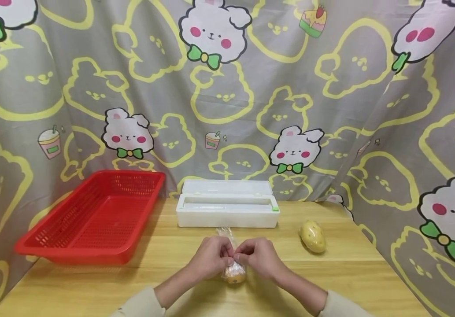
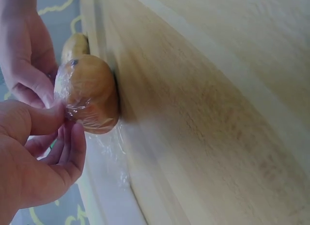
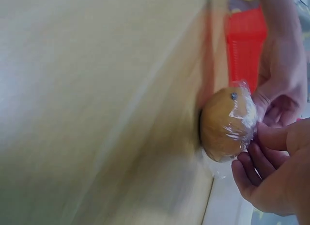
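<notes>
A brownish potato [image 1: 235, 278] rests on the wooden table, partly covered in clear plastic wrap [image 2: 80, 101]. My left hand [image 1: 212, 255] pinches the wrap on top of it between thumb and fingers. From the other side, my right hand [image 1: 260, 256] pinches the same film, its fingertips close to the left ones. In the right wrist view the film gathers under the fingertips, while the potato's lower side [image 3: 218, 133] looks bare. A loose tail of film [image 1: 225, 233] stretches behind the hands towards the white box.
Behind the hands stands a white cling film dispenser [image 1: 227, 219] with its lid raised. On the right lies a yellow potato [image 1: 312, 237] with a shiny surface. A red perforated basket [image 1: 120, 255] stands at the left. Patterned curtain [image 1: 227, 97] surrounds the table.
</notes>
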`<state>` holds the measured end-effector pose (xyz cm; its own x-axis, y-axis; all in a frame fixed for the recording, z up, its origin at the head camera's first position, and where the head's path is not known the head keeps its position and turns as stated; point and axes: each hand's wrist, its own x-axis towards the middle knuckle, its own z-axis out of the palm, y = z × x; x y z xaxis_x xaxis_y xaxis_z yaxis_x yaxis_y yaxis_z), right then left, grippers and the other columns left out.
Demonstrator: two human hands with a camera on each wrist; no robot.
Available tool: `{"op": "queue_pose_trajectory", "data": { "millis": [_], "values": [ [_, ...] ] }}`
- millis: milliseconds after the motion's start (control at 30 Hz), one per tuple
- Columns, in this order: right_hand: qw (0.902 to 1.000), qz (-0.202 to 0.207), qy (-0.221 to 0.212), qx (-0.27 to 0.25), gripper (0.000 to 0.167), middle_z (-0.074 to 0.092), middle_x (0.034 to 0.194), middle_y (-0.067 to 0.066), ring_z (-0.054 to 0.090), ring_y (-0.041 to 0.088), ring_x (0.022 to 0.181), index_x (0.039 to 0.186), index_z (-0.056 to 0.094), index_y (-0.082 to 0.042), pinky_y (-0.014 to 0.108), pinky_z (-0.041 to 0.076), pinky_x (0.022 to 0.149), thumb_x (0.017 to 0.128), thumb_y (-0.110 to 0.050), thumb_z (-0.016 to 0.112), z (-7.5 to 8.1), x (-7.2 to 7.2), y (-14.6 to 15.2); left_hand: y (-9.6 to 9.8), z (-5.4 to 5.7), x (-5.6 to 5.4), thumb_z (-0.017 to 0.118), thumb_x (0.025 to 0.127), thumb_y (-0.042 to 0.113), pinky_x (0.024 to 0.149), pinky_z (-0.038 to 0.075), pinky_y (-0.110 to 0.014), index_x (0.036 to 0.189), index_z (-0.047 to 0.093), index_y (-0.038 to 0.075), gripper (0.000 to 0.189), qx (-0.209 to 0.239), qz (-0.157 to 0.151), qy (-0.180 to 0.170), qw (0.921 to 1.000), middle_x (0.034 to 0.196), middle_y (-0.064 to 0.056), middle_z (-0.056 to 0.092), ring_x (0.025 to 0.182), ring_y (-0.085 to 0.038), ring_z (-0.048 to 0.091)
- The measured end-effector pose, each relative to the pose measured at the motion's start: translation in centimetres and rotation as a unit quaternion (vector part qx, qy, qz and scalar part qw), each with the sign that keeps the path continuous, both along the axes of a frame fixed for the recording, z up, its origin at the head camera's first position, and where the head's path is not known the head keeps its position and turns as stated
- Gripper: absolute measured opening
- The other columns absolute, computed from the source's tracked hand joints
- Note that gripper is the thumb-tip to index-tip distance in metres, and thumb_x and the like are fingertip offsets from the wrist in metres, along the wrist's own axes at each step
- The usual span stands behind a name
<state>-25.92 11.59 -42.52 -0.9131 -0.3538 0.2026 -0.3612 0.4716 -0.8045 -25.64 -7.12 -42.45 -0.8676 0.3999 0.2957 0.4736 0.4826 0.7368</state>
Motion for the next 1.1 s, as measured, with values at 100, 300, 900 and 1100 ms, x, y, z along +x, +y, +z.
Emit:
{"op": "queue_pose_trajectory", "data": {
  "millis": [100,300,900,1100],
  "values": [
    [0.9994,-0.006,-0.032,-0.015,0.004,0.073,0.076,0.005,0.063,0.011,0.068,0.085,0.076,-0.003,0.02,0.05,0.059,0.083,-0.005,0.079,0.1,-0.3,0.0,0.0,-0.1,-0.1,0.078,0.075,-0.009,0.056,0.048,-0.019,0.076,0.066,0.006,0.018,-0.001,-0.004,-0.003,1.0,0.066,0.0,0.064,0.06,-0.003,0.053],
    [0.9962,-0.023,-0.074,-0.04,0.015,0.071,0.079,0.007,0.064,0.014,0.072,0.093,0.072,0.001,0.022,0.051,0.061,0.079,0.0,0.079,-0.2,-0.6,0.1,-0.1,-0.3,-0.2,0.079,0.077,-0.007,0.056,0.048,-0.019,0.075,0.067,0.007,0.018,0.0,-0.008,-0.015,0.9999,0.066,0.001,0.064,0.06,-0.004,0.054],
    [0.9915,-0.02,-0.107,-0.07,0.017,0.074,0.083,0.013,0.065,0.013,0.073,0.095,0.072,0.003,0.027,0.053,0.067,0.08,-0.002,0.076,-0.7,-1.1,0.0,-0.5,-0.2,-0.7,0.076,0.078,-0.008,0.059,0.049,-0.02,0.078,0.068,0.005,0.015,-0.009,-0.006,-0.062,0.998,0.072,-0.001,0.064,0.065,-0.009,0.056],
    [0.9942,-0.013,-0.087,-0.062,0.014,0.074,0.082,0.012,0.064,0.013,0.073,0.093,0.073,0.0,0.026,0.052,0.064,0.08,-0.002,0.077,-0.6,-0.9,0.1,-0.4,0.0,-0.8,0.076,0.076,-0.009,0.058,0.048,-0.019,0.077,0.067,0.004,0.016,-0.009,0.002,-0.074,0.9972,0.071,-0.002,0.062,0.065,-0.009,0.055]
  ]
}}
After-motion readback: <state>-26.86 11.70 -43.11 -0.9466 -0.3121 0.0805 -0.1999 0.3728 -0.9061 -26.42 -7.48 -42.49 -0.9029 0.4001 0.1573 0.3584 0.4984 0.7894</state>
